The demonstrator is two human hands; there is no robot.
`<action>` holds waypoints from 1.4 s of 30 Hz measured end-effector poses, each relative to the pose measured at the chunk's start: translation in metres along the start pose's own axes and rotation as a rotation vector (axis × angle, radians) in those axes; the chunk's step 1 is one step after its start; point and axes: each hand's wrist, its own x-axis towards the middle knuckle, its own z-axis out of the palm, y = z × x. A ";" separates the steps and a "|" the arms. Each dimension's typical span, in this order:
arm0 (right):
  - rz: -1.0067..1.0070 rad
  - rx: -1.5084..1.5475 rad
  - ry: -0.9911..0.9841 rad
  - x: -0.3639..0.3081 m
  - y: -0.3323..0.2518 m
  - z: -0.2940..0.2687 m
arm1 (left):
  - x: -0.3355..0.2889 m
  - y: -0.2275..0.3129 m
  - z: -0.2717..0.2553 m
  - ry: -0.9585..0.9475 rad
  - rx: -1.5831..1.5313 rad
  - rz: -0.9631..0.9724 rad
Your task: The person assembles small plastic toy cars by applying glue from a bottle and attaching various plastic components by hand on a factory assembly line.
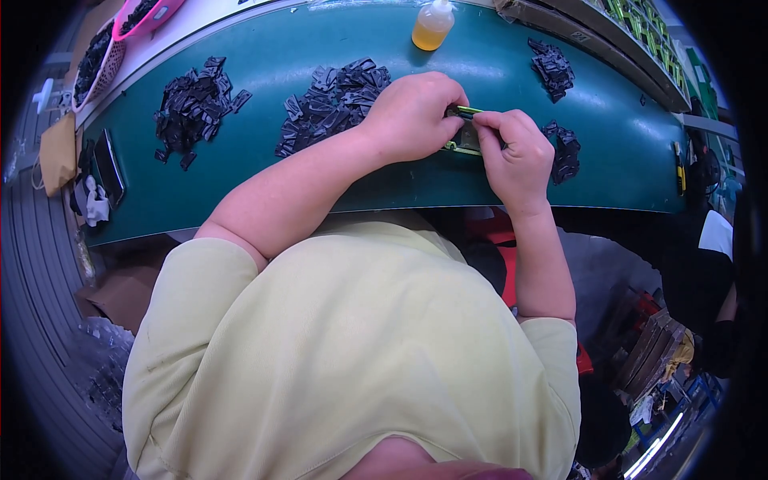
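Both my hands meet over the table near its front edge, right of centre. My left hand pinches a small bright green frame-like part between thumb and fingers. From the other side, my right hand closes thumb and forefinger at the same green part's upper edge. A dark piece shows by the fingertips there, too small to make out. Just left of my left hand, partly behind it, lies a large heap of flat black plastic pieces. A smaller heap of black pieces lies just right of my right hand.
On the green tabletop lie more black pieces at left and others at far right. A bottle of amber liquid stands at the back. A carton of green parts borders the right; a pink basket stands far left.
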 end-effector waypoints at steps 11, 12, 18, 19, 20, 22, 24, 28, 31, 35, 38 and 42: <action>-0.119 -0.283 -0.006 0.018 -0.006 -0.016 | 0.000 0.001 0.002 0.097 0.151 0.123; -0.166 -0.318 -0.076 0.020 -0.002 -0.019 | 0.000 0.001 0.003 0.100 0.173 0.128; -0.415 -0.417 -0.244 0.030 0.016 -0.020 | 0.002 0.004 0.002 0.143 0.304 0.208; -0.438 -0.423 -0.253 0.030 0.017 -0.021 | 0.002 0.004 0.002 0.165 0.333 0.242; -0.442 -0.423 -0.251 0.031 0.017 -0.021 | 0.003 0.004 0.001 0.168 0.335 0.241; -0.481 -0.411 -0.313 0.035 0.017 -0.023 | 0.003 0.002 0.002 0.170 0.369 0.302; -0.510 -0.412 -0.356 0.037 0.020 -0.021 | 0.005 0.000 0.002 0.148 0.376 0.322; -0.552 -0.376 -0.433 0.040 0.020 -0.021 | 0.009 0.002 0.000 0.076 0.390 0.308; -0.412 -0.343 -0.467 0.037 0.019 -0.025 | 0.006 0.000 0.004 0.107 0.326 0.310; -0.470 -0.377 -0.507 0.036 0.022 -0.026 | 0.007 0.000 0.004 0.107 0.326 0.357; -0.543 -0.473 -0.555 0.037 0.021 -0.023 | 0.010 0.002 0.003 0.078 0.338 0.395; -0.472 -0.450 -0.586 0.040 0.022 -0.024 | 0.011 0.002 0.005 0.079 0.339 0.348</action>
